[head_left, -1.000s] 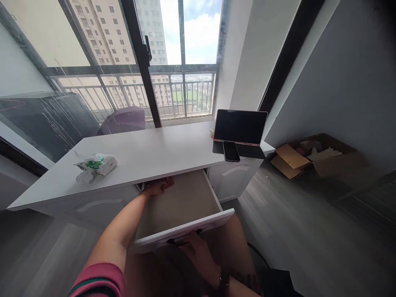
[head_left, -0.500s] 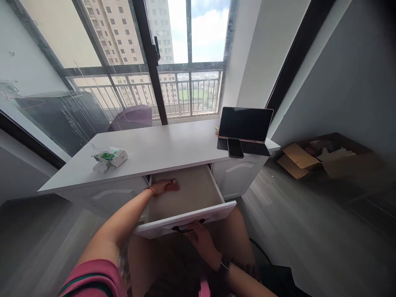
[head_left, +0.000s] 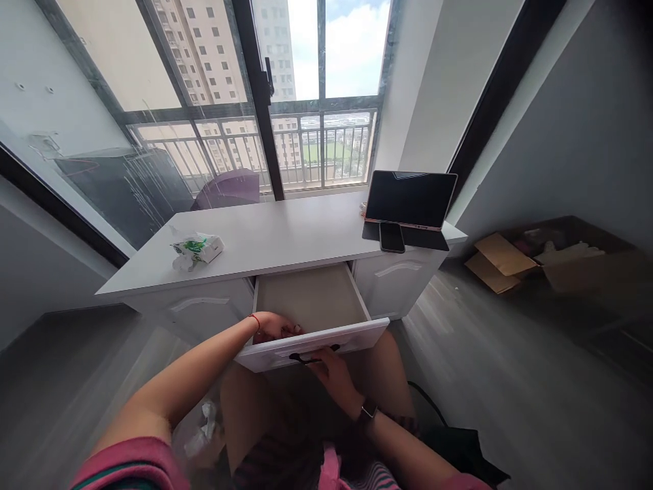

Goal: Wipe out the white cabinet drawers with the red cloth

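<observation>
My left hand (head_left: 278,326) is inside the pulled-out drawer (head_left: 316,297), down at its front left corner. Its fingers are curled round a small reddish cloth, mostly hidden beneath them and behind the drawer front. On the outside, my right hand (head_left: 331,373) has its fingers hooked on the dark handle (head_left: 305,358) of the white drawer front (head_left: 357,335). The drawer's bottom is beige.
On the white desk (head_left: 290,231) lie a tissue pack (head_left: 204,246) at left, a tablet (head_left: 411,197) and a phone (head_left: 392,237) at right. An open cardboard box (head_left: 581,262) stands on the floor at right. My legs are under the drawer.
My left hand has moved from the drawer's left middle toward me, to its front left corner, with the reddish cloth. My right hand stays on the handle. The view has shifted slightly.
</observation>
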Tool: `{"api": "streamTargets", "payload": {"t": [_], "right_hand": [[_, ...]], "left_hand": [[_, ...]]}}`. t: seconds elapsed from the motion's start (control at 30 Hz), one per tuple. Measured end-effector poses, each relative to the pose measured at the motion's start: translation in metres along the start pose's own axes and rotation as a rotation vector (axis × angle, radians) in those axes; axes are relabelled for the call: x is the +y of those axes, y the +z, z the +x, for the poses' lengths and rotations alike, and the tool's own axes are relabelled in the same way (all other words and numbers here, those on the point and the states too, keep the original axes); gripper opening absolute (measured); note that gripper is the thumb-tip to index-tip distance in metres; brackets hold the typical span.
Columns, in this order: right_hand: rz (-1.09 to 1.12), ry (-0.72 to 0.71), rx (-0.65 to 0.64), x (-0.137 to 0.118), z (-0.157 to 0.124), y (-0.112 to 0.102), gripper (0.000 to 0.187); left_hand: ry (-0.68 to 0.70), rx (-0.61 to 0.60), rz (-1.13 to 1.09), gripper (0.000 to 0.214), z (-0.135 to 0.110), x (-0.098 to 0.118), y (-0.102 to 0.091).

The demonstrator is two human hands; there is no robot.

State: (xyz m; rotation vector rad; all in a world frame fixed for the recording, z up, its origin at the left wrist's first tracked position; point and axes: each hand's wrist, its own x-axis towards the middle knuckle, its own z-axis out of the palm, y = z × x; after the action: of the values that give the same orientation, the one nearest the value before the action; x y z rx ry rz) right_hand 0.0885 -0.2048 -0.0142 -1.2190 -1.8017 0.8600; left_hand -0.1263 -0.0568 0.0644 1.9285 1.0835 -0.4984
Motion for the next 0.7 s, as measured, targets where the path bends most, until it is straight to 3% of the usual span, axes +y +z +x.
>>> {"api": "streamTargets", "payload": {"t": [0.2,0.3,0.4,0.5,0.57,0.63,0.67,0.7], "right_hand": [[0.062,-0.035,-0.064,-0.017,-0.002,-0.022,0.018],[0.064,-0.102,-0.041,-0.026,-0.009,-0.045,0.021],[0.012,-0.164,0.118,-0.032,-0.015,-0.078,0.017],[-0.145,-0.197,0.350,-0.031,-0.015,-0.114,0.016],[-0.255,-0.199,0.448,-0.027,-0.010,-0.134,0.016],[-0.323,-0.200,0.464,-0.019,-0.004,-0.148,0.020],[-0.337,-0.199,0.446,-0.014,-0.001,-0.153,0.022],[-0.342,-0.192,0.422,-0.009,0.002,-0.155,0.025]], "left_hand": [[-0.020,-0.043,-0.173,0.039,-0.022,0.006,0.001],[0.047,0.062,-0.366,0.044,-0.053,0.004,-0.010],[0.280,0.379,-0.757,0.054,-0.100,0.004,-0.014],[0.363,0.841,-1.067,0.058,-0.150,0.009,0.006],[0.337,1.222,-1.279,0.058,-0.178,0.015,0.036],[0.256,1.512,-1.444,0.060,-0.195,0.023,0.078],[0.188,1.587,-1.510,0.058,-0.198,0.026,0.102],[0.134,1.577,-1.562,0.055,-0.197,0.029,0.127]]}}
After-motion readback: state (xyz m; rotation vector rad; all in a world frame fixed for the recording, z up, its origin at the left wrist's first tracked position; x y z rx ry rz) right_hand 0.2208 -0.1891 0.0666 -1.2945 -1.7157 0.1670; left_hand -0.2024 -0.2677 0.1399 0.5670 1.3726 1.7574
